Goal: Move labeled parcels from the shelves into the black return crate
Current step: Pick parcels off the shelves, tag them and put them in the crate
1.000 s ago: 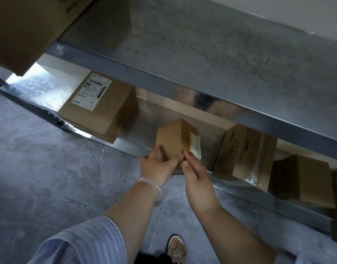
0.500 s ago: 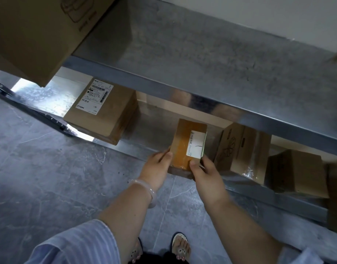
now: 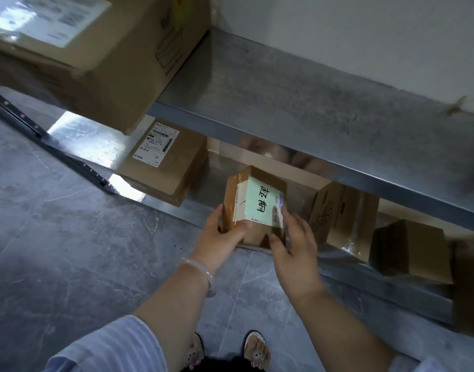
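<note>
A small brown cardboard parcel with a pale green handwritten label sits tilted up in front of the lower shelf. My left hand grips its left lower corner, thumb across the front below the label. My right hand holds its right lower side, fingers reaching up beside the label. The black return crate is out of view.
A flat labeled box lies on the lower shelf to the left. To the right stand a printed carton and another brown box. A large labeled carton overhangs the grey upper shelf. Grey tiled floor and my sandaled feet lie below.
The small parcel has been turned and pulled out of the lower shelf toward me, so its green label now faces up. Both hands shifted lower on it.
</note>
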Tool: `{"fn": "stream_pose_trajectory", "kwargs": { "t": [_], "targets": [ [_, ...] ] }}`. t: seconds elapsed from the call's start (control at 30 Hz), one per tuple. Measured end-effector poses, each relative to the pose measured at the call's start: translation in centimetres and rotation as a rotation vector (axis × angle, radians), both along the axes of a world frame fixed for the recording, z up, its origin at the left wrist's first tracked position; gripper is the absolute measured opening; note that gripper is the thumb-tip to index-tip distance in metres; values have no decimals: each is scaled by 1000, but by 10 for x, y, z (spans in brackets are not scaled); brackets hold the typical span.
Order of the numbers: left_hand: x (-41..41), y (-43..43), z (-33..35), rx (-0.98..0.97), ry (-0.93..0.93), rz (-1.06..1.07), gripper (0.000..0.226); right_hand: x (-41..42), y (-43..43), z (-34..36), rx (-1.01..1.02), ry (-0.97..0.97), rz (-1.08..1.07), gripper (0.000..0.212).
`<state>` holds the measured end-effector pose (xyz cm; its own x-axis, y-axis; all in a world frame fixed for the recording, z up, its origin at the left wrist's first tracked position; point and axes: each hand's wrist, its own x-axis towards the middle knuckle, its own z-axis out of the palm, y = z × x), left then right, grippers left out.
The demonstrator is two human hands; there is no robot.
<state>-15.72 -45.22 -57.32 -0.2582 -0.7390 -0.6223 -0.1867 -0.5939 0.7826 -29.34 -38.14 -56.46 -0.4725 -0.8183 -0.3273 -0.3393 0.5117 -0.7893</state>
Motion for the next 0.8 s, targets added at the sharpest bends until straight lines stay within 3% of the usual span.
{"fn": "stream_pose_trajectory", "kwargs": {
  "t": [0.1, 0.23, 0.43, 0.67, 0.8],
  "targets": [
    [22, 6, 23, 42, 58, 37, 38, 10, -6, 17, 21, -118, 57, 57],
    [52, 18, 54, -22, -10, 33, 32, 33, -10, 42, -43, -124, 176, 57],
    [96, 43, 103, -130, -27, 146, 53, 66, -1, 92, -76, -20, 390, 62],
    [151, 114, 162, -86, 49, 630, 56, 116, 12, 152, -194, -59, 746, 67],
    [182, 170, 206, -168, 47, 865, 53, 154, 27, 204, -289, -136, 972, 66]
  ]
}}
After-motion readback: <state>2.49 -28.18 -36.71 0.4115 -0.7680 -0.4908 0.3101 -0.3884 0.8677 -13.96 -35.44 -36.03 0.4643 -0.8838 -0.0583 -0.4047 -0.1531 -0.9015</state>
